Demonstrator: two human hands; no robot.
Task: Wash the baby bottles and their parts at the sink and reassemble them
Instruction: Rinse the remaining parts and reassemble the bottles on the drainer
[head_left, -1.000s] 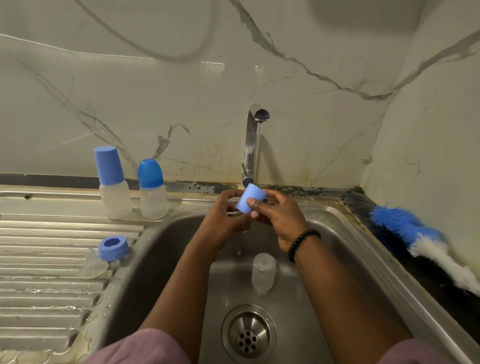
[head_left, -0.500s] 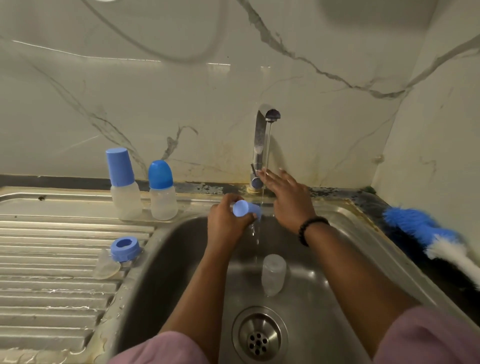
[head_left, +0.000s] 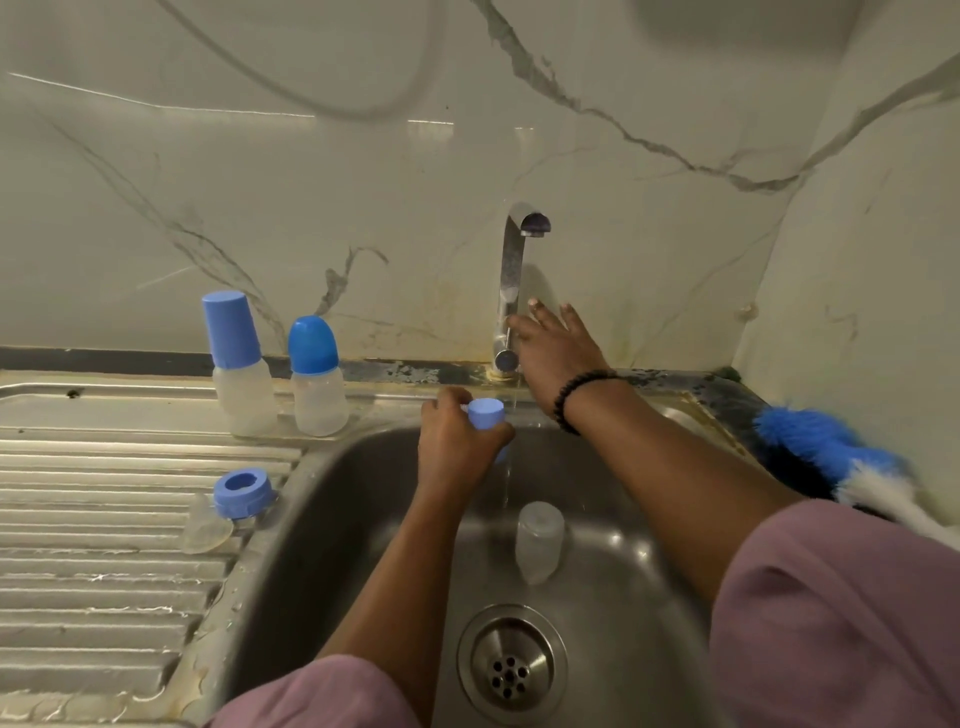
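Blue plastic, a small bottle cap (head_left: 486, 413), sits in the grip of the left hand (head_left: 457, 441), whose fingers curl round its lower part and hold it over the sink basin (head_left: 332, 519), with its closed top showing above the fist. A thin stream of water (head_left: 506, 478) falls just beside the grip on its right. A second ago both hands pinched this cap together; since then the right hand (head_left: 553, 348) has let go and gone up and behind the grip to the base of the tap (head_left: 511, 291), where it now lies with fingers spread and straight against the lever, holding nothing. My reading is that the flow is being set or shut off, so the rinse of this cap is either starting or closing.

Below the grip, a clear bottle body (head_left: 540, 540) lies on the basin floor above the drain (head_left: 511, 665), still unassembled. Left of the grip and nearer the person, on the ribbed counter (head_left: 78, 519), a blue screw ring (head_left: 241, 493) rests touching a clear teat (head_left: 208, 530). Further left and back, two assembled bottles stand side by side, one with a tall cap (head_left: 231, 330) and one with a domed cap (head_left: 312, 345). Far right of the grip, a blue and white bottle brush (head_left: 831, 457) lies along the wall. One bottle's parts remain to be joined.
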